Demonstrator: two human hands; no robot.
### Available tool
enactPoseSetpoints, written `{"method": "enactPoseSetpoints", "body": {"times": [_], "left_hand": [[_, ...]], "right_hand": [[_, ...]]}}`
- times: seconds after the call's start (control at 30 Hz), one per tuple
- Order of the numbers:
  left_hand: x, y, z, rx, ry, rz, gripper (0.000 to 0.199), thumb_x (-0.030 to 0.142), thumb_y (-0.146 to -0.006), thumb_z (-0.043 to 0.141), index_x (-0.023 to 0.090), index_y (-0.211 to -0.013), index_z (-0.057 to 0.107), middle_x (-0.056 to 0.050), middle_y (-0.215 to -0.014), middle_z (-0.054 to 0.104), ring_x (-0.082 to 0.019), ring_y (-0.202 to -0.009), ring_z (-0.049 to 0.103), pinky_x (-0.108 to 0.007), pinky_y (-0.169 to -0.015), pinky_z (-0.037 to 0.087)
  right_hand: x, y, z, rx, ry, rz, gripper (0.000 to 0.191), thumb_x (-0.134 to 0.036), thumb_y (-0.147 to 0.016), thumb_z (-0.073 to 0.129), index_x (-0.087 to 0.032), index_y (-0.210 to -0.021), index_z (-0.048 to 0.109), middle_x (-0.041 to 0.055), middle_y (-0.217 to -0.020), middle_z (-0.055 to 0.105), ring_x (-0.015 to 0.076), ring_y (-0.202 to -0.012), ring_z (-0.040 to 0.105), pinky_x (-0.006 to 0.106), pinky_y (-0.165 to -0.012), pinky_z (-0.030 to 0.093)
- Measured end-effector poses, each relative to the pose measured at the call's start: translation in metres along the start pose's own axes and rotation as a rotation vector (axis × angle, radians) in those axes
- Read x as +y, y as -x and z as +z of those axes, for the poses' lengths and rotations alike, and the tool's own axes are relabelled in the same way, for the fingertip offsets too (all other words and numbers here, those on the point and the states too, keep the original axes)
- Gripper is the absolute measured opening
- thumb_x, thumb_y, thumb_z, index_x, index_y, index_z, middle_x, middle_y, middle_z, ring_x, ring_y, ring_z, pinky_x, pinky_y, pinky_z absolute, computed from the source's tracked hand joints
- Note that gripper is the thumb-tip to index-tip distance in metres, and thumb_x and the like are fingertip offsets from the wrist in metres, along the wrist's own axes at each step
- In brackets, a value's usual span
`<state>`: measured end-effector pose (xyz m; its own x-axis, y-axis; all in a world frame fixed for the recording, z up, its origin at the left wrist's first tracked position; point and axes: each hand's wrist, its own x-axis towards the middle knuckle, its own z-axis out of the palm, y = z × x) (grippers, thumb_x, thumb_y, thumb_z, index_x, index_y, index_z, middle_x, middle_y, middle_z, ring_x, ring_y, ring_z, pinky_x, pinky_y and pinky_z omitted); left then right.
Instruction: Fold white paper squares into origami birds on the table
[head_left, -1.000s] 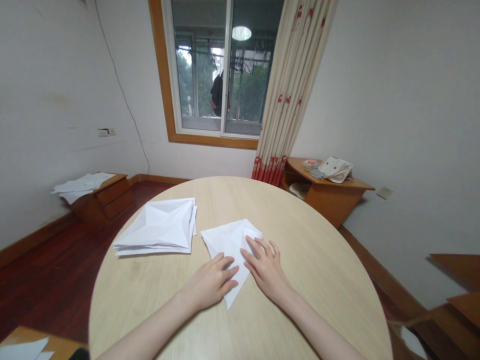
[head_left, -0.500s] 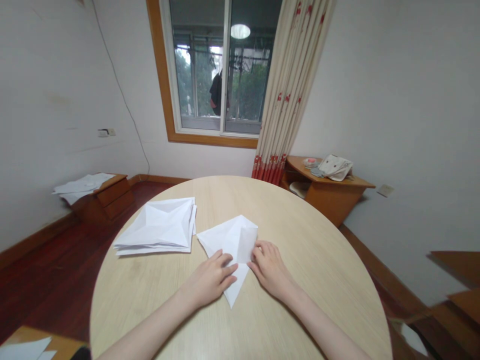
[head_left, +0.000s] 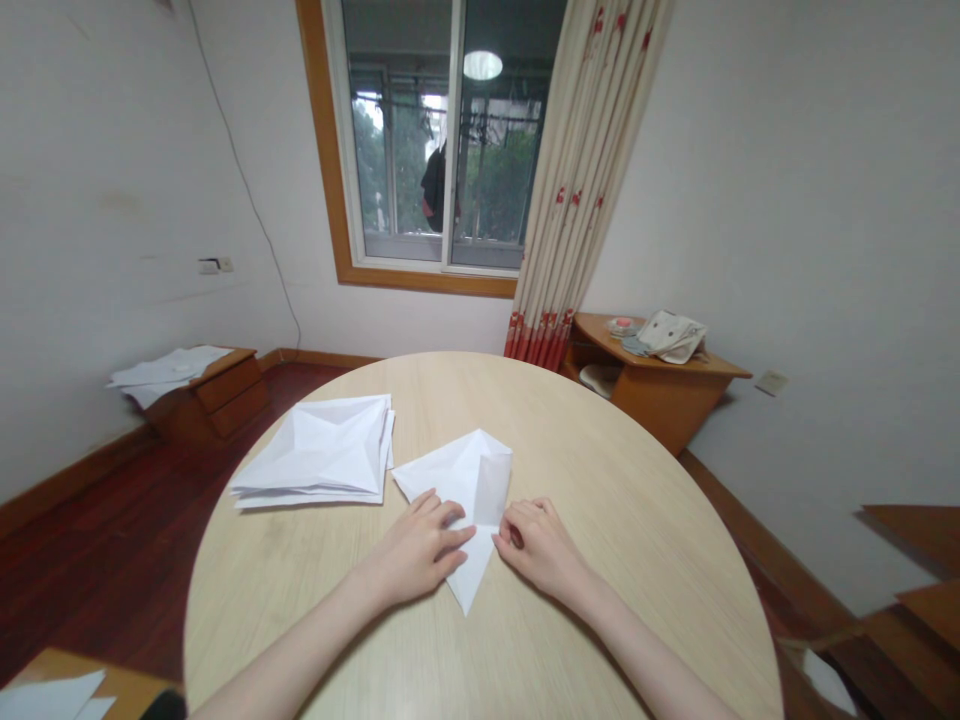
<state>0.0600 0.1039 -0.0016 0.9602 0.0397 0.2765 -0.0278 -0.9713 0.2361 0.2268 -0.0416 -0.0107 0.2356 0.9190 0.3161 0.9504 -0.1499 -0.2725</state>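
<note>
A partly folded white paper [head_left: 459, 473] lies on the round wooden table [head_left: 600, 480], one long point toward me and a raised flap on its right half. My left hand [head_left: 420, 548] rests on the paper's lower left part, fingers spread and pressing it flat. At the right edge, near the middle crease, my right hand [head_left: 538, 545] has its thumb and curled fingers pinched at the paper's edge. Left of the paper sits a stack of creased white sheets [head_left: 322, 450].
Behind the table on the left is a low cabinet [head_left: 232, 390] with papers on it. A corner desk [head_left: 660, 385] with a cloth bag [head_left: 673, 336] stands at the back right. More paper [head_left: 56, 697] lies at the lower left.
My right hand has slid a little down along the paper's right edge, its fingers more curled. My left hand stays on the paper, which has barely shifted.
</note>
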Motion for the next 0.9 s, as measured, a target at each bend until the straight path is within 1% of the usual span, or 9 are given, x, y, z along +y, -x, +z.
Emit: {"method": "enactPoseSetpoints", "body": {"times": [0.1,0.2,0.33,0.6,0.9], "left_hand": [[-0.001,0.0,-0.004,-0.045,0.024,-0.016,0.03,0.027,-0.091,0.054,0.029,-0.12,0.062,-0.005,-0.117,0.057,-0.025,-0.103,0.049,-0.045,-0.096,0.038],[-0.001,0.0,-0.006,-0.066,0.044,-0.026,0.032,0.025,-0.092,0.053,0.03,-0.122,0.061,-0.006,-0.119,0.056,-0.025,-0.103,0.048,-0.043,-0.092,0.04],[-0.002,0.0,-0.006,-0.074,0.059,-0.035,0.034,0.024,-0.092,0.051,0.033,-0.124,0.06,-0.005,-0.12,0.055,-0.025,-0.104,0.048,-0.042,-0.092,0.039],[-0.003,0.0,-0.008,-0.095,0.087,-0.053,0.036,0.023,-0.091,0.053,0.036,-0.124,0.058,-0.003,-0.123,0.053,-0.025,-0.107,0.046,-0.043,-0.094,0.038],[-0.009,0.001,-0.009,-0.104,0.109,-0.068,0.036,0.026,-0.09,0.055,0.04,-0.124,0.058,-0.003,-0.127,0.049,-0.025,-0.111,0.044,-0.043,-0.097,0.037]], "right_hand": [[-0.004,0.001,-0.001,-0.011,-0.045,-0.015,0.018,-0.014,-0.079,0.058,-0.019,-0.065,0.049,-0.0044,-0.064,0.057,0.0126,-0.064,0.053,0.029,-0.075,0.033],[-0.009,0.003,-0.002,-0.04,-0.096,-0.034,0.017,-0.011,-0.076,0.059,-0.018,-0.063,0.05,-0.0053,-0.063,0.056,0.0114,-0.062,0.052,0.028,-0.074,0.032],[-0.016,0.005,-0.002,-0.075,-0.156,-0.049,0.016,-0.007,-0.072,0.058,-0.018,-0.062,0.052,-0.0057,-0.061,0.055,0.0105,-0.06,0.05,0.027,-0.072,0.032],[-0.026,0.01,0.002,-0.124,-0.222,-0.109,0.012,-0.01,-0.069,0.061,-0.018,-0.062,0.054,-0.006,-0.06,0.054,0.0102,-0.06,0.049,0.026,-0.073,0.031],[-0.033,0.013,0.002,-0.184,-0.275,-0.11,0.013,-0.012,-0.065,0.066,-0.018,-0.06,0.055,-0.0077,-0.058,0.051,0.01,-0.062,0.05,0.027,-0.075,0.033]]}}
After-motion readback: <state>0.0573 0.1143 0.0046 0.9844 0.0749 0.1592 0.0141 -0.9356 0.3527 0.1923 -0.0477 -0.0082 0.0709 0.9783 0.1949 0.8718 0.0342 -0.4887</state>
